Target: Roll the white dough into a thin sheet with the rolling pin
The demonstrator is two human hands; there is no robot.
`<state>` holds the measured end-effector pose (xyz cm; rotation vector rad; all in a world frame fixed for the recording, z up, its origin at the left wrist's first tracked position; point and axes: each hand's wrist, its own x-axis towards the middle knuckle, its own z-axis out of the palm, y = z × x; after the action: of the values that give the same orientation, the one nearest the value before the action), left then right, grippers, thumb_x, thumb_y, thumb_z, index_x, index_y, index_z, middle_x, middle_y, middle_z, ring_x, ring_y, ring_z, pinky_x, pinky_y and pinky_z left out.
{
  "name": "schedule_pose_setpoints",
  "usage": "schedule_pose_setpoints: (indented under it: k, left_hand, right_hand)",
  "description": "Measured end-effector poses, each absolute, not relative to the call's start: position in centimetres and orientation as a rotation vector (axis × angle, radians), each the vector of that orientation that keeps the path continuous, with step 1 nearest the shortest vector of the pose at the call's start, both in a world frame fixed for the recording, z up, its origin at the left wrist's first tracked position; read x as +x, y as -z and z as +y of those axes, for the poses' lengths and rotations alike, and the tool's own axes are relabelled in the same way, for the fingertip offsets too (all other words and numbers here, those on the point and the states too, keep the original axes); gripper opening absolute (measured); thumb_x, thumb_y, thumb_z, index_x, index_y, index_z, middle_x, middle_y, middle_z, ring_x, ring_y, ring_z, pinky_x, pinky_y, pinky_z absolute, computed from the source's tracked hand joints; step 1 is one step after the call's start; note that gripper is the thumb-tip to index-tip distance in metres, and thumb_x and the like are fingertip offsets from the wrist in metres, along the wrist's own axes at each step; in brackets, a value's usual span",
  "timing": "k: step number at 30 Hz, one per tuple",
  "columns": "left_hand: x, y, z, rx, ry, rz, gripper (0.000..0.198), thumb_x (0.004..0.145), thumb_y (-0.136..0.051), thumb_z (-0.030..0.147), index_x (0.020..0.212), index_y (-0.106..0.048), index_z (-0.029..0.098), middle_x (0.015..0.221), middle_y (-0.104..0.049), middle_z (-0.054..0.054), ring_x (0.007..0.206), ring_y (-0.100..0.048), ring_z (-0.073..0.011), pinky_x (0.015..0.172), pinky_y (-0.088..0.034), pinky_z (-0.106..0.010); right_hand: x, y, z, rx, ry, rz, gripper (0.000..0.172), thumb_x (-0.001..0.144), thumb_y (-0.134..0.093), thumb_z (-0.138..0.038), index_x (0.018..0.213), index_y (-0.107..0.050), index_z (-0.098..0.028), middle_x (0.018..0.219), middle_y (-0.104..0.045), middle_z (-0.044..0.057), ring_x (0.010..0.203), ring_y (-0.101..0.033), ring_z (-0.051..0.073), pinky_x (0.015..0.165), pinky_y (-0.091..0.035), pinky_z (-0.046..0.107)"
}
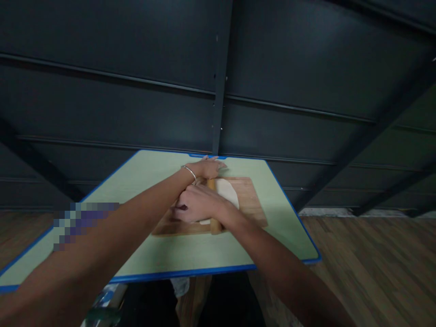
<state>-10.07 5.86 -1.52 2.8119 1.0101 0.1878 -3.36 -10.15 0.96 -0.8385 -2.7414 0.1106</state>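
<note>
A flat sheet of pale dough (229,190) lies on a wooden cutting board (254,200). Across the dough sits a wooden rolling pin (215,226), its length pointing away from me. My left hand (208,168), with a bracelet at the wrist, reaches to the pin's far end; its fingers stretch out to the right, and its palm side is hidden. My right hand (197,203) crosses over the pin to its left side. Its fingers are curled closed on the dough there, though the fingertips are partly covered. The forearms cross, right hand nearer to me.
The board rests on a light green folding table (289,234) with a blue edge. A dark metal panel wall (289,68) stands right behind it. A blurred-out patch (85,222) covers part of the table's left side. Below are my dark-clad legs (228,299) and a wooden floor (374,263).
</note>
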Motion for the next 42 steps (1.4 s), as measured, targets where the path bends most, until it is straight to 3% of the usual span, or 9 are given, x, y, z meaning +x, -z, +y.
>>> schedule_pose_setpoints:
  k: [5,14,21,25,31,36,42]
  left_hand:
    - [-10.6,0.7,4.7,2.771,-0.13,1.029,0.063,0.096,-0.044,0.027,0.159,-0.043,0.024,0.166,-0.044,-0.014,0.153,-0.04,-0.0281,0.127,-0.013,-0.06]
    - [-14.6,0.0,3.6,2.758,-0.107,1.025,0.056,0.095,-0.05,0.033,0.151,-0.053,0.027,0.154,-0.06,-0.009,0.145,-0.05,-0.0266,0.124,-0.028,-0.049]
    - [-16.4,-0.5,1.2,2.779,0.048,1.212,0.06,0.102,-0.031,0.023,0.161,-0.041,0.023,0.167,-0.043,-0.014,0.151,-0.044,-0.0312,0.125,-0.023,-0.062]
    - [-17.5,-0.1,0.3,2.864,0.088,1.251,0.057,0.102,-0.033,0.026,0.158,-0.044,0.022,0.166,-0.043,-0.016,0.152,-0.041,-0.0323,0.124,-0.026,-0.062]
    - [-19.2,0.2,-1.0,2.948,0.117,1.312,0.049,0.104,-0.036,0.031,0.146,-0.056,0.016,0.157,-0.053,-0.02,0.145,-0.049,-0.0322,0.118,-0.038,-0.052]
    - [-19.8,0.2,-2.2,2.981,0.132,1.41,0.054,0.104,-0.027,0.025,0.149,-0.054,0.012,0.157,-0.054,-0.02,0.147,-0.048,-0.0289,0.122,-0.034,-0.044]
    - [-20.7,1.0,-3.0,2.974,0.094,1.461,0.056,0.104,-0.025,0.024,0.146,-0.056,0.004,0.156,-0.054,-0.022,0.149,-0.047,-0.0296,0.125,-0.03,-0.042]
  right_hand:
    - [-4.0,-1.0,-10.8,-0.801,-0.08,-2.673,0.033,0.098,-0.057,-0.033,0.078,-0.08,-0.019,0.081,-0.078,0.004,0.064,-0.055,0.015,0.065,-0.034,0.03]
    - [-1.5,-0.9,-11.7,-1.646,-0.05,-2.274,0.038,0.106,-0.047,-0.032,0.095,-0.08,-0.017,0.097,-0.08,0.012,0.082,-0.071,0.021,0.069,-0.04,0.028]
    - [0.2,-1.0,-13.0,-1.994,-0.05,-2.162,0.038,0.109,-0.044,-0.032,0.111,-0.078,-0.014,0.11,-0.079,0.017,0.097,-0.075,0.025,0.077,-0.048,0.028]
    - [-0.5,-0.7,-13.1,-2.072,-0.13,-2.123,0.039,0.109,-0.044,-0.032,0.113,-0.078,-0.014,0.113,-0.078,0.018,0.102,-0.075,0.025,0.081,-0.05,0.029]
    - [-1.3,-0.4,-12.9,-2.11,-0.142,-2.056,0.038,0.106,-0.047,-0.032,0.115,-0.079,-0.014,0.117,-0.078,0.019,0.104,-0.075,0.026,0.081,-0.052,0.03]
    - [-1.4,-0.5,-13.1,-2.103,-0.147,-2.011,0.039,0.106,-0.049,-0.034,0.113,-0.08,-0.012,0.113,-0.078,0.02,0.104,-0.075,0.027,0.08,-0.051,0.029]
    - [-1.6,-0.7,-13.0,-2.091,-0.139,-2.024,0.038,0.104,-0.051,-0.036,0.112,-0.081,-0.015,0.115,-0.079,0.019,0.105,-0.076,0.026,0.08,-0.051,0.027]
